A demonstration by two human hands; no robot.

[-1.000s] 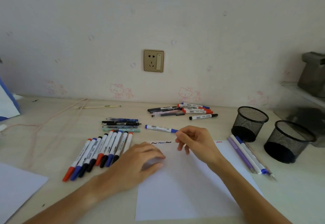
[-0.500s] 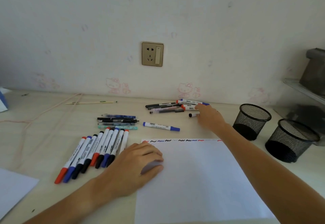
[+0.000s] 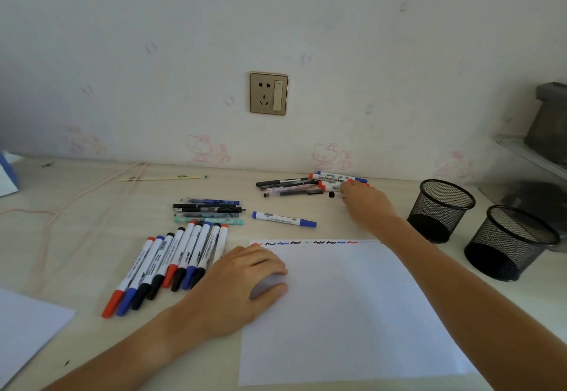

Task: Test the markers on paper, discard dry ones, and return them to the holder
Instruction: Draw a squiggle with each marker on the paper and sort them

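Markers [image 3: 329, 182] are piled far right by the wall; my right hand [image 3: 365, 203] is on one, grip hidden. Left hand [image 3: 245, 283] presses flat on the paper [image 3: 352, 314]. A clumsy grab could roll the pile.

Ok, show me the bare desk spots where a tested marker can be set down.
Bare desk lies between the blue marker and the paper's top edge, and left of the marker row near the cord. Crowded: the far pile by the right hand, and the pen stack.
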